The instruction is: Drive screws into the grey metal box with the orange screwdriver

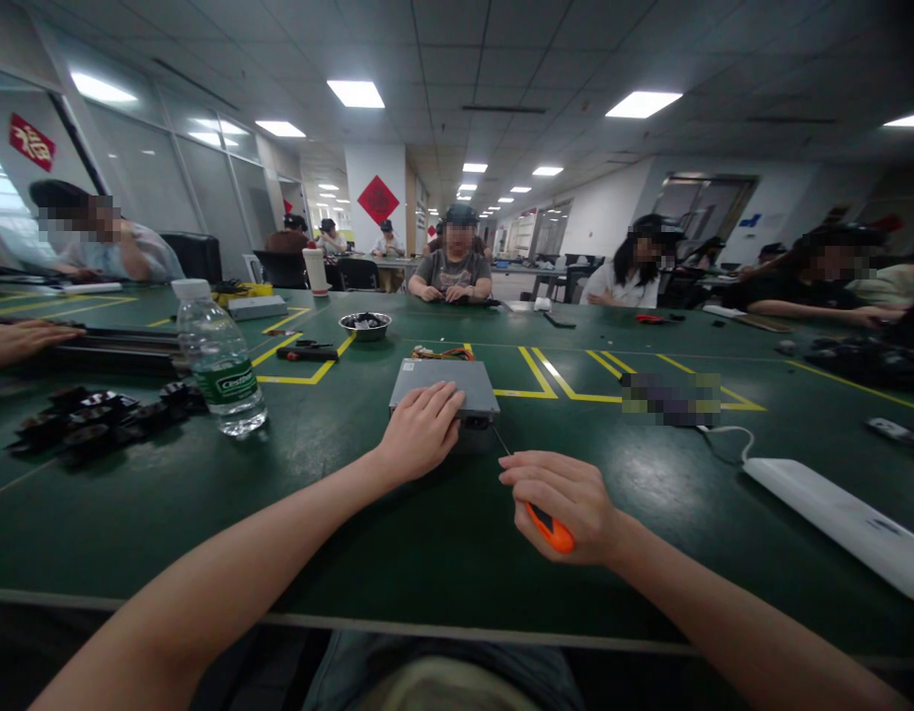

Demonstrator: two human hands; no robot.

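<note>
A grey metal computer power supply (476, 387) lies on the green table, its socket side facing me and coloured wires (442, 353) at its back. Across its top rests my left hand (425, 427), fingers together and thumb over the front edge, closed on the box. My right hand (565, 499) is wrapped around the orange and black handle of a screwdriver (552, 530). The thin shaft points up and left, its tip close to the box's front right corner. Whether the tip touches the box I cannot tell.
Left of the box stand a clear water bottle (224, 365) and a pile of black parts (94, 420). A metal bowl (365, 327) with small dark pieces is behind. A white power strip (834, 523) lies at right. Several people sit around; one person's hand (28, 341) shows at far left.
</note>
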